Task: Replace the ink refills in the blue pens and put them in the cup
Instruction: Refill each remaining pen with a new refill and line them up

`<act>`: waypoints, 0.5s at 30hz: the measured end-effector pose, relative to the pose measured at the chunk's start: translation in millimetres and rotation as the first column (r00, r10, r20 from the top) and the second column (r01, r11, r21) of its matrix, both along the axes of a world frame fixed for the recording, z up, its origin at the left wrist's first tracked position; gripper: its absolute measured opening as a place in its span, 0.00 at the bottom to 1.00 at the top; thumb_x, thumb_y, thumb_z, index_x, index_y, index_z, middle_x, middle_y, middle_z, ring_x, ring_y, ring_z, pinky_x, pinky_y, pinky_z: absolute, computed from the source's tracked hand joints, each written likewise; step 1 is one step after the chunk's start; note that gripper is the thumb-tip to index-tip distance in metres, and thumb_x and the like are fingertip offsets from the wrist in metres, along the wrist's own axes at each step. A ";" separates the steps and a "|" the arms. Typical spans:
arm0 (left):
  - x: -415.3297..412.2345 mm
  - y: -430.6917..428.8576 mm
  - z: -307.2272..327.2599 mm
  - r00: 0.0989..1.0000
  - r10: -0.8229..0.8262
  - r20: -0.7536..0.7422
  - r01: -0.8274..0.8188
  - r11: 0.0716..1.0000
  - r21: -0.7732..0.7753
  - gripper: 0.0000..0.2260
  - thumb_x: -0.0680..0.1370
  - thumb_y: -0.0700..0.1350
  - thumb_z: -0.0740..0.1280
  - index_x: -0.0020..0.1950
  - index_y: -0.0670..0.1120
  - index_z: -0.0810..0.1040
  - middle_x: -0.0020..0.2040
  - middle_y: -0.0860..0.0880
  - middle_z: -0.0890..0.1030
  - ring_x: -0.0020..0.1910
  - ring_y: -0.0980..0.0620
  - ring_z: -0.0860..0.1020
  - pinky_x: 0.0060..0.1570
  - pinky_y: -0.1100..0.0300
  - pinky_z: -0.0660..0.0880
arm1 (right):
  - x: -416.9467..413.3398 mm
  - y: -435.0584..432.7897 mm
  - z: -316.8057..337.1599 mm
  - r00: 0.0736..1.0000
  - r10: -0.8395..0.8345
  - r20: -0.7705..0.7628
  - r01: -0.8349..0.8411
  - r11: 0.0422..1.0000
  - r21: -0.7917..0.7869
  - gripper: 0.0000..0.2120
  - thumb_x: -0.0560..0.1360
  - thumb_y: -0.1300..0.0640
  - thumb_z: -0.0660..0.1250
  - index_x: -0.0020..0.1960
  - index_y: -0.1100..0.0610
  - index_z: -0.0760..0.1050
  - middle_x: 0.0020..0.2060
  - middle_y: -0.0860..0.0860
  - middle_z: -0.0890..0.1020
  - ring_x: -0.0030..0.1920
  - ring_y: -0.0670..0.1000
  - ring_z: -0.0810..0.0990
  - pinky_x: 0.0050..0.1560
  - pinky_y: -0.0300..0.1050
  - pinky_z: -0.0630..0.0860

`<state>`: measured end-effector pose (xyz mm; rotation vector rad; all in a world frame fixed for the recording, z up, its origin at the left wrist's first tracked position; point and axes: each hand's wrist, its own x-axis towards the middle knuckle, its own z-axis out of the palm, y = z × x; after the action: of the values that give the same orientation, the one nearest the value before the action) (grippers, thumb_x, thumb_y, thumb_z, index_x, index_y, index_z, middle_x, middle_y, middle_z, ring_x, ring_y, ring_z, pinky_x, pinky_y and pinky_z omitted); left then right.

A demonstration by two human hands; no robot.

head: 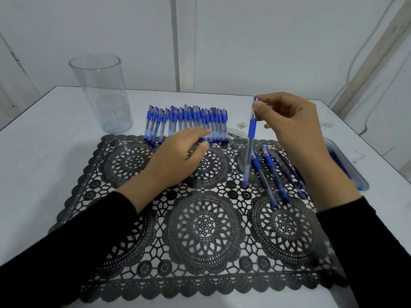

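Note:
My right hand (293, 130) pinches the top end of a blue pen (250, 143) that stands upright with its lower end on the black lace mat (200, 230). My left hand (178, 156) lies over the mat with fingers stretched out, its fingertips at the near ends of a row of several blue pens (186, 124). Whether it holds anything I cannot see. Several more blue pens (273, 172) lie loose on the mat under my right hand. A tall clear cup (102, 92) stands empty at the back left.
A clear tray (349, 167) holding blue refills sits at the right, partly hidden by my right wrist. A small white object (235, 132) lies behind the mat near the pen row. The white table (44, 152) ends close to the wall behind.

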<state>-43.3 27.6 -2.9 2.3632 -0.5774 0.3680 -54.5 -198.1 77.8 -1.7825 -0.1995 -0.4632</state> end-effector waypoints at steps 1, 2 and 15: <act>3.4 -2.3 -1.3 0.999 0.028 0.027 -0.030 0.996 0.088 0.21 0.82 0.54 0.58 0.75 0.50 0.70 0.73 0.48 0.72 0.71 0.52 0.70 0.74 0.47 0.63 | 2.5 -4.0 -1.6 0.999 -0.024 -0.021 0.023 0.998 -0.063 0.04 0.75 0.56 0.72 0.49 0.55 0.83 0.36 0.48 0.85 0.38 0.44 0.83 0.40 0.35 0.75; 6.6 -5.3 -1.9 0.998 0.056 0.033 -0.060 0.985 0.164 0.24 0.81 0.56 0.58 0.76 0.50 0.68 0.76 0.48 0.68 0.75 0.51 0.65 0.76 0.45 0.59 | 4.7 -7.2 -3.5 0.998 -0.049 -0.041 0.043 0.991 -0.125 0.05 0.74 0.55 0.72 0.49 0.54 0.84 0.36 0.48 0.85 0.38 0.45 0.83 0.41 0.36 0.77; 31.6 -29.2 -7.7 0.964 0.254 -0.082 -0.184 0.854 0.486 0.27 0.83 0.61 0.49 0.81 0.55 0.51 0.82 0.50 0.47 0.80 0.46 0.44 0.76 0.44 0.37 | 21.4 5.6 -59.4 0.982 -0.165 -0.096 0.039 0.668 -0.743 0.08 0.76 0.54 0.69 0.50 0.56 0.83 0.42 0.52 0.82 0.42 0.49 0.77 0.44 0.41 0.72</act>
<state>-11.8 -1.6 -10.6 2.9176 -0.3536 0.1603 -33.1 -192.5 18.4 -2.6455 -0.1898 -0.3327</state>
